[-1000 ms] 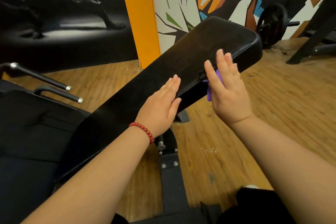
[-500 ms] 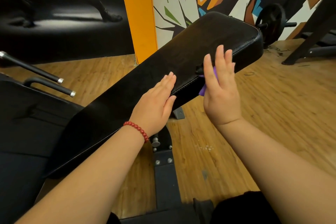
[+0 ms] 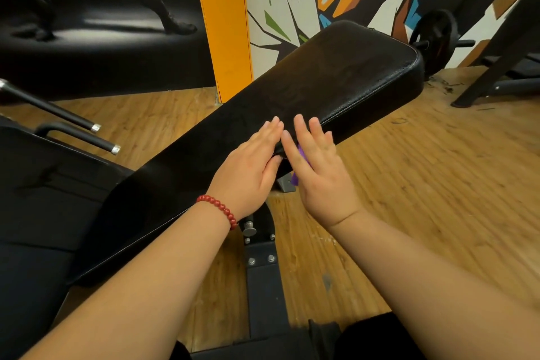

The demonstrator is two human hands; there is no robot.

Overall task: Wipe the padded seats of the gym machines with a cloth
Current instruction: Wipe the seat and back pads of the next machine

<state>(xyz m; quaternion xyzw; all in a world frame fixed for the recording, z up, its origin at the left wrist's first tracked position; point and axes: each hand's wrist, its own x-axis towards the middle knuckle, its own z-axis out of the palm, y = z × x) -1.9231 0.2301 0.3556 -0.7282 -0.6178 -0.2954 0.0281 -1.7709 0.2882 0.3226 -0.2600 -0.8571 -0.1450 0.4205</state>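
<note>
Black padded seat (image 3: 321,90), tilted up toward the mural wall, is mid-wipe in the head view. The left hand (image 3: 248,169), fingers straight and pressed together, lies flat on the seat's near long edge, a red bead bracelet (image 3: 217,209) at the wrist. The right hand (image 3: 318,172), fingers straight and slightly spread, presses a purple cloth (image 3: 300,153) against that edge's side wall, about halfway along the seat; only slivers of cloth show under the palm, and the thumb is hidden. No streak or sheen marks which parts are already clean. By this picture, the job looks partly done at best: the seat's far end, the second dark pad (image 3: 43,184) at lower left and other machines likely remain.
</note>
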